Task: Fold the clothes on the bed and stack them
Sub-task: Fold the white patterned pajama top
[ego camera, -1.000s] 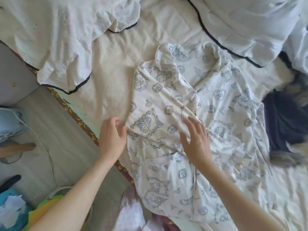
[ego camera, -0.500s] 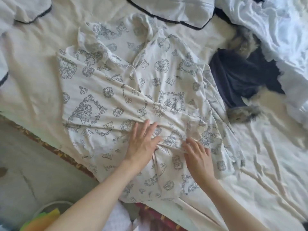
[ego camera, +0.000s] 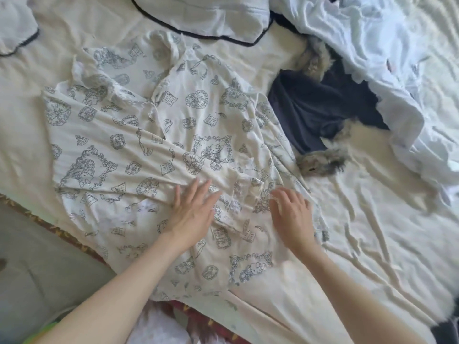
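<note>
Nearest the camera, two bare forearms reach forward from the lower edge onto the bed (ego camera: 372,244), whose cream sheet is wrinkled and whose patterned red border shows at the near edge. Left hand (ego camera: 192,212): palm down, fingers spread and extended, lying flat on the printed pyjama top (ego camera: 139,150); it grips nothing. Right hand (ego camera: 291,216): also palm down on the same garment, close beside the left, fingers slightly curled onto a bunched fold near the garment's right edge; whether any cloth is pinched between the fingers cannot be told. The printed pyjama top, cream with a grey line pattern of hearts, books and cartoon figures, lies spread across the near-left part of the bed, collar towards the far side, hem overhanging the near edge; its cloth is creased diagonally under both hands. Beyond and to the right lies a dark navy garment (ego camera: 313,112) with grey fur trim (ego camera: 320,162), touching the top's right side. Farther right, a crumpled white duvet (ego camera: 385,58) overlaps the navy garment. At the far edge lie white pillows with dark piping (ego camera: 203,18).
</note>
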`<state>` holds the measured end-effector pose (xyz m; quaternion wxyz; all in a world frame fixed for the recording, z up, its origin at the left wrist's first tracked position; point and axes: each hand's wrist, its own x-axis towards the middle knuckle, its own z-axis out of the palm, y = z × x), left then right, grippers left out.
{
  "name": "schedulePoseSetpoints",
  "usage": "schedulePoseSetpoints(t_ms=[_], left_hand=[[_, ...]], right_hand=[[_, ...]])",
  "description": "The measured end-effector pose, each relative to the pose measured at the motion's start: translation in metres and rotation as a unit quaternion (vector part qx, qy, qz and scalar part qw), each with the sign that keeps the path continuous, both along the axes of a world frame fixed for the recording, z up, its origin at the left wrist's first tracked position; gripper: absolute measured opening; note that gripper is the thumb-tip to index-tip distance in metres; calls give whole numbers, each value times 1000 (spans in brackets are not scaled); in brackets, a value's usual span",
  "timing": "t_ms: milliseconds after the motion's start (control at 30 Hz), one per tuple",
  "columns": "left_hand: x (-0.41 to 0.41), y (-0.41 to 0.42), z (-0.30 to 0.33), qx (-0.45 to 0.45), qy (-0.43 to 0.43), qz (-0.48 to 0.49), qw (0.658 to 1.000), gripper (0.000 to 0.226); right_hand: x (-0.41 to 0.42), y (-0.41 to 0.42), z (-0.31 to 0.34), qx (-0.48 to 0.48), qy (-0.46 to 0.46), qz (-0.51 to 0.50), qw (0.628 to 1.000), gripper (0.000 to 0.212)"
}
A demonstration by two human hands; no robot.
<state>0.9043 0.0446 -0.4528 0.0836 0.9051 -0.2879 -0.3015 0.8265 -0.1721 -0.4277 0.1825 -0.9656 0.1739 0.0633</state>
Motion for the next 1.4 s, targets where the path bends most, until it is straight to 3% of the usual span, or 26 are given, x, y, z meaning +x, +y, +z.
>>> schedulePoseSetpoints(t_ms=[100,200,300,433,567,733,833,933,1000,1067,1133,1233,1300,1400], left_hand=[[2,-20,-6,69,33,-4,997,57],[-5,-27,-16,130,29,-15,991,65],[-6,-28,-23,145,33,-16,989,69],[0,-32,-17,131,82,18,988,63],[12,-48,4,25,162,152,975,44],[32,-65,32,-142,232,334,902,37],[40,-72,47,-224,272,428,832,25],[44,-80,60,-287,354,508,731,19],[42,-83,62,-298,394,524,693,20],[33,-86,59,-266,398,509,716,22],[24,-90,53,-207,349,464,788,27],[26,-95,39,-156,245,386,876,31],[31,-100,34,-156,224,367,889,33],[31,-110,26,-174,226,358,889,44]], right_hand=[[14,-40,-8,0,85,-165,983,31],[9,-70,-17,73,182,-234,952,39],[2,-86,-21,135,243,-220,935,16],[0,-98,-10,160,122,-212,956,13],[24,-117,27,154,-73,-234,957,4],[60,-138,85,75,-265,-185,943,11],[56,-123,104,10,-318,-56,946,12],[26,-87,97,28,-306,84,948,14],[-4,-57,77,73,-204,187,958,16],[-29,-33,56,126,4,247,961,22],[-46,-27,34,143,110,225,958,30],[-41,-35,22,137,67,80,985,32],[-26,-44,16,107,25,7,994,34],[0,-50,7,113,69,-20,991,42]])
